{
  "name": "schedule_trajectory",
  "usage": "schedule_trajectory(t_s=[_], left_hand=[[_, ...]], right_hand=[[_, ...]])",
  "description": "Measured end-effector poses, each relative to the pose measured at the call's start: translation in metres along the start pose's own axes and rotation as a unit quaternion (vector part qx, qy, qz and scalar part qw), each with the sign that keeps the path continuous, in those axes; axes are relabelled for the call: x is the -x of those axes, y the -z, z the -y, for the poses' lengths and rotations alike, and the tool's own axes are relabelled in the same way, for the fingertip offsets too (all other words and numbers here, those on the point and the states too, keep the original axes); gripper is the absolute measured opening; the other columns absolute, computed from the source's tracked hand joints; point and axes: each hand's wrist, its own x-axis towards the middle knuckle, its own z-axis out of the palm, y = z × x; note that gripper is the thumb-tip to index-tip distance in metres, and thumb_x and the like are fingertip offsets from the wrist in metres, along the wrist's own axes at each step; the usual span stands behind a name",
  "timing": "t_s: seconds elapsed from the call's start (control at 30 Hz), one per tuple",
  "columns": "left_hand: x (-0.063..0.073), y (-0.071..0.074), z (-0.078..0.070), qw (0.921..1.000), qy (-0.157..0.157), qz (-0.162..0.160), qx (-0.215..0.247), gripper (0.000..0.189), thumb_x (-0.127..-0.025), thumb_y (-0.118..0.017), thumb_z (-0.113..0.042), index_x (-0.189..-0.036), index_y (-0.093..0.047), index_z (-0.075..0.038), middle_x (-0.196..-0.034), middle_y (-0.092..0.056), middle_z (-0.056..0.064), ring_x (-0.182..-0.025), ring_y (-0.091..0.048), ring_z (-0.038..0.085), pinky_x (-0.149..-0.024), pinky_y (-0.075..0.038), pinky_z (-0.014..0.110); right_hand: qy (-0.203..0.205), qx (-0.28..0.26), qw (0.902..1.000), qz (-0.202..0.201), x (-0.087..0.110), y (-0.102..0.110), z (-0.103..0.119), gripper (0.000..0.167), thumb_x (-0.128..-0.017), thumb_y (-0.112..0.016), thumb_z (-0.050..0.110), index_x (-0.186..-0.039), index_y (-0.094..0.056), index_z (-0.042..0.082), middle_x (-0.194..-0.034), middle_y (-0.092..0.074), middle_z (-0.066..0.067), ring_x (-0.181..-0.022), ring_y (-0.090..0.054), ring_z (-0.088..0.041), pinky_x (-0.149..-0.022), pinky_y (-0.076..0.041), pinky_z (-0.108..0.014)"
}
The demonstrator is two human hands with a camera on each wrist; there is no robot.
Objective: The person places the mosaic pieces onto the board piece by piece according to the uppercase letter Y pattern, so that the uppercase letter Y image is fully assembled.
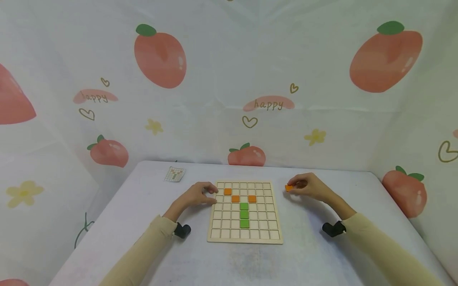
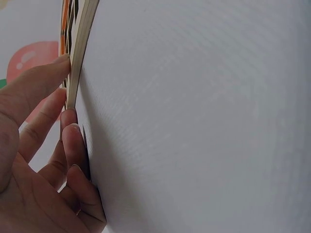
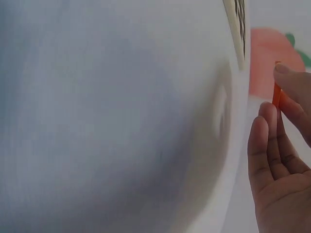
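A wooden grid board (image 1: pixel 226 240) lies on the table, with orange tiles (image 1: pixel 235 198) and a column of green tiles (image 1: pixel 244 215) in its squares. My left hand (image 1: pixel 196 194) rests at the board's left edge, thumb and index finger spread apart. In the left wrist view the thumb tip of that hand (image 2: pixel 39 141) touches the board's side (image 2: pixel 77 73), and the lower fingers bend close to the tabletop. Off the board's upper right, my right hand (image 1: pixel 310 186) pinches a square orange tile (image 1: pixel 288 188). The right wrist view shows this tile (image 3: pixel 276 94) edge-on between thumb and index finger.
A small card (image 1: pixel 175 174) printed with a coloured grid pattern lies at the table's back left. Behind the white table (image 1: pixel 300 254) hangs a fruit-print cloth (image 1: pixel 214 79). Black wrist cameras (image 1: pixel 334 229) are strapped at both cuffs.
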Motion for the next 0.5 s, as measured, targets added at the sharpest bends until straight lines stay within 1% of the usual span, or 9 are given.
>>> schedule_trajectory(t_s=[0.13,0.3,0.5], left_hand=[[0.001,0.0,0.0,1.0,-0.001,0.0,0.002,0.031,-0.08,-0.087,-0.015,-0.108,-0.072,-0.012,-0.101,-0.062,-0.002,-0.096,-0.054,0.018,-0.089,-0.044,0.04],[0.001,0.0,-0.002,1.0,0.006,-0.003,0.001,0.032,-0.081,-0.087,-0.015,-0.109,-0.072,-0.012,-0.102,-0.062,-0.002,-0.096,-0.054,0.019,-0.088,-0.044,0.04],[0.001,0.0,-0.002,0.9999,0.01,-0.005,0.004,0.032,-0.08,-0.087,-0.014,-0.109,-0.073,-0.012,-0.102,-0.062,-0.002,-0.096,-0.054,0.019,-0.088,-0.044,0.04]], right_hand=[[0.004,0.003,0.9999,0.01,-0.008,-0.015,0.005,0.023,-0.081,-0.085,0.003,-0.102,-0.075,-0.001,-0.098,-0.072,-0.011,-0.08,-0.064,-0.019,-0.073,-0.051,-0.023],[0.015,0.003,0.9998,0.015,-0.018,-0.033,0.009,0.023,-0.081,-0.086,0.004,-0.101,-0.076,0.0,-0.097,-0.072,-0.009,-0.08,-0.063,-0.019,-0.074,-0.051,-0.024],[0.023,0.012,0.9995,0.017,-0.029,-0.048,0.017,0.021,-0.082,-0.085,0.004,-0.1,-0.076,0.002,-0.097,-0.072,-0.005,-0.08,-0.062,-0.017,-0.074,-0.051,-0.024]])
